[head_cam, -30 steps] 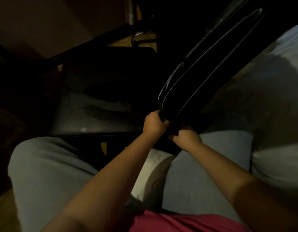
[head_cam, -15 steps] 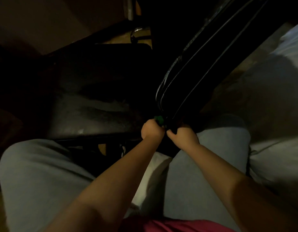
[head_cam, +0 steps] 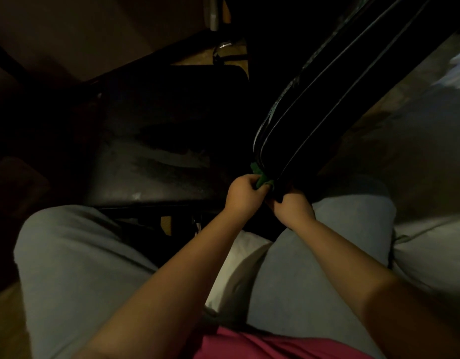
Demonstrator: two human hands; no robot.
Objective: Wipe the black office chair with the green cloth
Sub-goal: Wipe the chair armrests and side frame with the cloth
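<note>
The black office chair lies low in front of me in dim light, its seat (head_cam: 151, 161) to the left and its padded, piped backrest (head_cam: 324, 99) running up to the right. My left hand (head_cam: 243, 194) grips the green cloth (head_cam: 261, 177) against the near end of the backrest. My right hand (head_cam: 292, 209) sits just beside it, fingers curled at the dark lower edge of the backrest; what it grips is hard to make out.
My grey-trousered knees (head_cam: 76, 268) fill the foreground, close to the seat's front edge. A pale cushion or bedding (head_cam: 430, 242) lies at the right. A metal chair leg (head_cam: 222, 49) and wooden floor show at the top.
Both hands have stayed at the near end of the backrest. More of the green cloth has come into sight at my left hand.
</note>
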